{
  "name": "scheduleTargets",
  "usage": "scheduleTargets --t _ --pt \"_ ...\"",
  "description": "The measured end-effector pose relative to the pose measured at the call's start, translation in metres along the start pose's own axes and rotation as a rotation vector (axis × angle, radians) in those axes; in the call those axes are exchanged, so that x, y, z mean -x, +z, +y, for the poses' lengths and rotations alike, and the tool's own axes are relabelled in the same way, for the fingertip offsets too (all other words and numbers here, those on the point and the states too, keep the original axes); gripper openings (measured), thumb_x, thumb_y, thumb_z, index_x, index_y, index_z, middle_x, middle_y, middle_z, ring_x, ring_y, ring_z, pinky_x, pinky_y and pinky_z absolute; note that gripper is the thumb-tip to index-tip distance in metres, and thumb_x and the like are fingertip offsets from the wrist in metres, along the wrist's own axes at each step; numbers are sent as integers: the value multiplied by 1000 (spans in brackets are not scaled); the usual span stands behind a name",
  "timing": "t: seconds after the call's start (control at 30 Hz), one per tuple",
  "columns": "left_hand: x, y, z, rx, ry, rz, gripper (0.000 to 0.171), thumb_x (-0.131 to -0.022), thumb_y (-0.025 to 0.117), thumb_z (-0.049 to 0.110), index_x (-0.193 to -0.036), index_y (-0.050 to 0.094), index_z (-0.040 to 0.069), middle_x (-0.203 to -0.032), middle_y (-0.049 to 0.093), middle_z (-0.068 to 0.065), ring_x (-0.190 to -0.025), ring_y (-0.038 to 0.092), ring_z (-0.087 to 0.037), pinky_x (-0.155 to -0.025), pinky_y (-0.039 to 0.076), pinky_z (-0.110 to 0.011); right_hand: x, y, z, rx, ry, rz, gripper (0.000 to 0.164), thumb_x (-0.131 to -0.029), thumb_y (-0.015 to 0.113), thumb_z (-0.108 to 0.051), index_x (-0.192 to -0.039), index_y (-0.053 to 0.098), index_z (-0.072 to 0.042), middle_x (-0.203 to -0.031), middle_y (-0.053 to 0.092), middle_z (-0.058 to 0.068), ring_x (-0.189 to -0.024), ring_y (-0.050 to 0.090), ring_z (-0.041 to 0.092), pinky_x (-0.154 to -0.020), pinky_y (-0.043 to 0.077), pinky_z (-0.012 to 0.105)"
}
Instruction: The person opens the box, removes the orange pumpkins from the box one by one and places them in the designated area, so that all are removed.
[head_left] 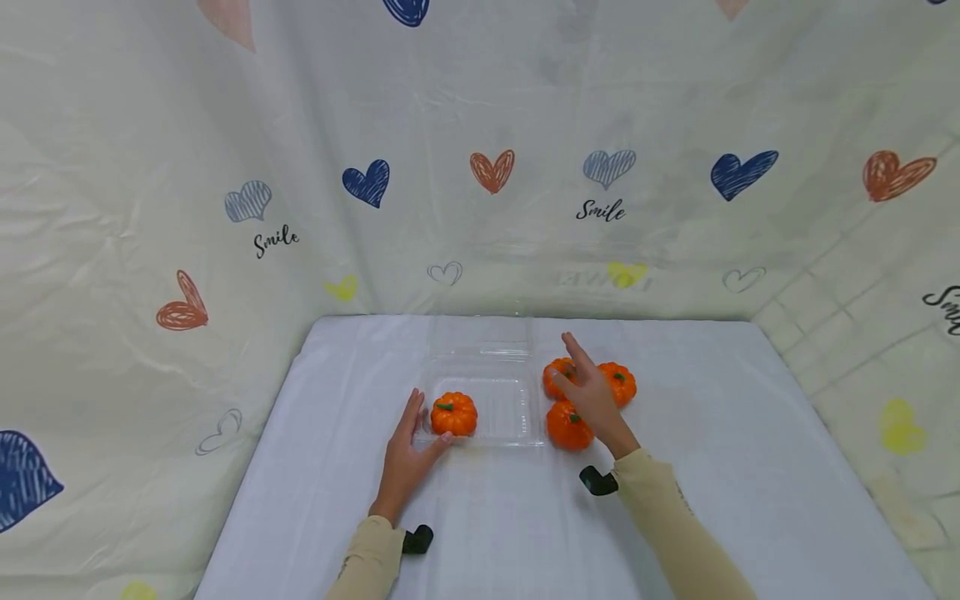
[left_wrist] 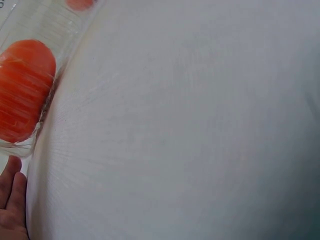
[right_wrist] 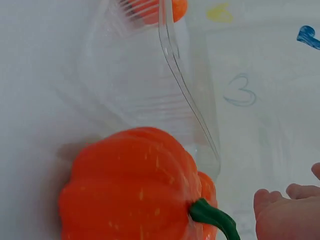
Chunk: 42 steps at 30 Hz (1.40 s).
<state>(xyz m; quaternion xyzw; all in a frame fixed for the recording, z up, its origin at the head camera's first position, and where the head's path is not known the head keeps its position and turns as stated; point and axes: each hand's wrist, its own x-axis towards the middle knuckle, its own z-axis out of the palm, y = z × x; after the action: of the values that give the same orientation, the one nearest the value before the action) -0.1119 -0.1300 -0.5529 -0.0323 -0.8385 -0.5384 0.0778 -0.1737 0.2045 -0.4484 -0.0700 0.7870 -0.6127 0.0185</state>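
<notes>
A clear plastic container [head_left: 506,408] lies with its lid [head_left: 480,335] folded back behind it. One small orange pumpkin [head_left: 453,421] with a green stem sits in its left half. My left hand [head_left: 408,458] is at the container's left front corner, fingers straight along the side and thumb stretched toward the front edge. In the left wrist view its fingertips [left_wrist: 14,165] are right at the corner. My right hand [head_left: 596,404] hovers over three more pumpkins right of the container, fingers extended and holding nothing. It partly covers the back-left pumpkin [head_left: 555,379]; the front pumpkin [head_left: 567,427] shows below it.
The third loose pumpkin [head_left: 620,385] lies to the right of my hand. A white cloth covers the table [head_left: 750,467]. Behind it hangs a pale curtain [head_left: 675,250] printed with hearts and words. Black wrist-camera mounts [head_left: 597,481] stick out by both sleeves.
</notes>
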Motion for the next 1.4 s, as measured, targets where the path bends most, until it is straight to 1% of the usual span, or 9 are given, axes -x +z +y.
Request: scheduleTargets --t 0.13,0.27,0.37,0.43,0.6,0.7,0.87,1.13,1.4 --pt "0 1 0 8 2 2 95 -94 81 51 -169 36 16 -175 28 8 -149 49 -29 -120 37 -52 -1 15 1 26 5 -32 79 -108 66 -33 -172 23 -15 -178 20 9 -159 25 41 -124 28 58" --pt "0 1 -2 10 8 8 95 -94 82 51 -169 36 16 -175 28 9 -149 49 -29 -120 37 -52 -2 30 0 13 -17 -80 84 -106 68 -38 -173 22 -14 -178 19 10 -157 27 47 -124 28 59" --pt "0 1 -3 5 10 10 95 -94 82 51 -169 36 16 -175 28 9 -149 49 -29 -120 36 -52 -1 42 -1 -14 -46 -118 84 -106 68 -34 -172 21 -9 -178 17 12 -157 25 50 -124 25 62" --pt "0 2 -3 -1 6 11 95 -93 81 52 -169 35 16 -175 28 9 -149 49 -29 -120 36 -52 -1 49 0 -27 -61 -142 82 -107 68 -29 -172 21 -8 -178 16 13 -158 22 47 -124 24 63" --pt "1 2 -2 -7 -4 11 95 -93 81 52 -169 36 17 -175 28 7 -149 49 -30 -120 36 -53 -1 68 1 -21 -67 -173 79 -107 67 -22 -171 23 -9 -178 18 13 -158 25 46 -124 27 62" --pt "0 3 -2 -9 -1 9 95 -94 82 51 -169 36 17 -175 27 7 -149 49 -30 -120 37 -54 0 76 -1 10 -68 -192 79 -107 68 -25 -171 25 -12 -177 19 13 -155 30 50 -122 31 61" --pt "-1 2 -4 -16 0 11 94 -93 81 53 -169 37 18 -175 28 10 -148 50 -30 -119 38 -54 -3 90 -1 40 -77 -243 78 -106 68 -26 -172 26 -15 -178 19 12 -156 29 47 -123 31 59" --pt "-1 1 -5 -16 2 3 94 -93 82 53 -169 37 20 -174 27 13 -149 49 -28 -119 38 -54 -8 109 -1 48 -18 -314 75 -106 67 -24 -171 31 -19 -178 20 8 -156 29 47 -122 31 63" --pt "-1 1 -4 -11 -2 -1 94 -93 81 53 -169 36 21 -174 27 12 -150 47 -28 -118 39 -53 -18 121 0 102 40 -394 77 -102 70 -32 -170 34 -21 -177 24 5 -152 35 49 -118 37 66"
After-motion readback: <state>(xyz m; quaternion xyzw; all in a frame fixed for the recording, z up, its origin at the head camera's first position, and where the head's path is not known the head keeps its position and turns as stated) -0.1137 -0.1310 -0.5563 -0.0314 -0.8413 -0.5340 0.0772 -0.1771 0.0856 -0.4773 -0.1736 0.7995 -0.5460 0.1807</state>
